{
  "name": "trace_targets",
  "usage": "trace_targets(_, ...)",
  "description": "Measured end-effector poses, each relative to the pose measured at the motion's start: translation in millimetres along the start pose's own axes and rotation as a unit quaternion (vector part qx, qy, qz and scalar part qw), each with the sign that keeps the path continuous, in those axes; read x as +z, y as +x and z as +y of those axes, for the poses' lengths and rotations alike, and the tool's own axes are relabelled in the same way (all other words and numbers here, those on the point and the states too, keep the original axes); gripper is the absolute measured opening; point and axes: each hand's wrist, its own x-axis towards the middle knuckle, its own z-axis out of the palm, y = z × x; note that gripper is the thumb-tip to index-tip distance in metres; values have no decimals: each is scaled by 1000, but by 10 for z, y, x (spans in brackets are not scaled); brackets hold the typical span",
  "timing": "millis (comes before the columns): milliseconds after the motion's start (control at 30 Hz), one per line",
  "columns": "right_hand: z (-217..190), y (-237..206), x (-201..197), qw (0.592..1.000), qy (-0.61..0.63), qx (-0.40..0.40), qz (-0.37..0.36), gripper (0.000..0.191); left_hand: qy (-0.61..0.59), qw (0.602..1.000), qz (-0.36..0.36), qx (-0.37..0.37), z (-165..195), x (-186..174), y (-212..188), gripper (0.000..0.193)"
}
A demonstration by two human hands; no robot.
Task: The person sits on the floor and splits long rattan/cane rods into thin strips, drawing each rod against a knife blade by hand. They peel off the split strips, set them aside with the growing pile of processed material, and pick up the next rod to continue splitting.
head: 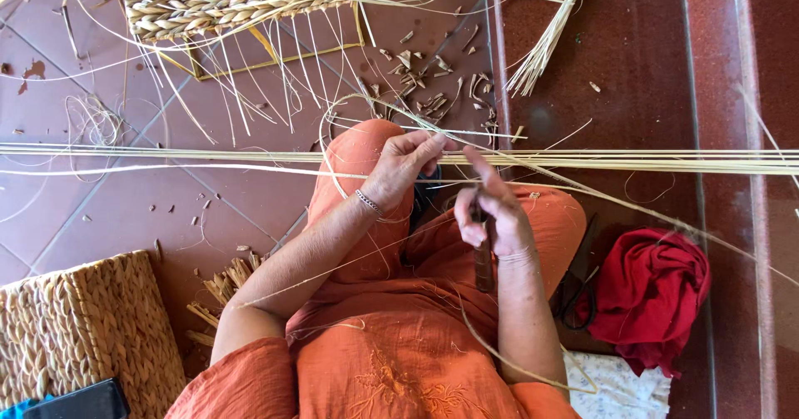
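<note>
The left hand (pixel 405 163) is curled over the bundle of long pale reed strands (pixel 166 154) that runs straight across the lap, fingers pinching one strand out of it; the bundle is loose, so a hard pull could likely drag neighbouring strands out of line or snap the thin one being worked. Just to its right, the right hand (pixel 491 215) is closed around a dark-handled tool (pixel 483 262) held upright against the orange-clothed knee, thumb and forefinger also nipping the strand; the tool sits close to the fingers and the thigh, and a slip could nick either. Around them, going left to right: a woven basket (pixel 75 327) at the near left, a half-woven mat on a yellow frame (pixel 225 3) at the far left with loose ends trailing, cut scraps (pixel 424 86) scattered on the tiled floor (pixel 125 211), black scissors (pixel 578 282) beside the right knee, and a red cloth (pixel 653 294) at the near right. Stray curls of fibre over the lap could snag the working strand.
</note>
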Motion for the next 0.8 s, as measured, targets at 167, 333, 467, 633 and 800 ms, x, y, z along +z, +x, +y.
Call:
trace_targets(167,48,-104,-127,991,-69,108,46,67,-66,996,20,-63,58,-32,14,36)
trace_targets(333,101,-123,-207,968,-208,116,77,53,-75,997,-16,-4,353,-100,-50,44)
trace_targets(467,100,-170,-191,971,-197,43,127,49,189,981,-13,42,576,-209,-149,59)
trace_targets(633,-3,-264,-134,961,-212,-45,174,44,417,886,-168,116,601,-199,-254,75)
trace_targets(800,-79,-368,-119,958,-232,-67,155,53,405,896,-177,38,576,-186,-312,84)
